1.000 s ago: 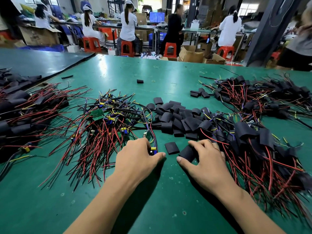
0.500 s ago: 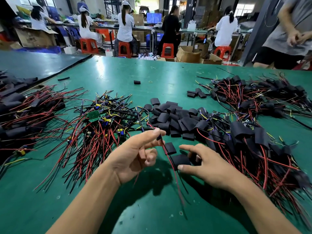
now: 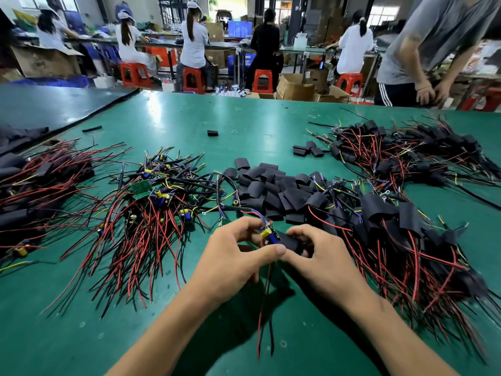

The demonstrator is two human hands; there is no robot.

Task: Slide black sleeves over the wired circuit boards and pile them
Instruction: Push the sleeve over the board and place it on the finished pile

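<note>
Two hands meet low in the middle, over the near part of the green table (image 3: 189, 118). The left hand (image 3: 233, 256) pinches one wired circuit board (image 3: 267, 233) between thumb and curled fingers; its yellow and blue parts show above the thumb. The right hand (image 3: 322, 261) has its fingers curled round one black sleeve (image 3: 288, 242), pinching it against the thumb, with the sleeve's mouth at the board's end. How far the board is inside cannot be told. Two wires (image 3: 264, 308), one red and one black, hang from the board toward the near edge.

Just beyond the hands lies one heap of loose sleeves (image 3: 271, 188). To its left is one heap of bare boards (image 3: 151, 202) with red and black leads. Three heaps of sleeved boards lie around: near right (image 3: 393, 232), far right (image 3: 406, 150) and far left (image 3: 35, 185). A cluster of about four sleeves (image 3: 307, 149) sits beside the far right heap, and a single sleeve (image 3: 212, 132) lies alone farther off.
</note>
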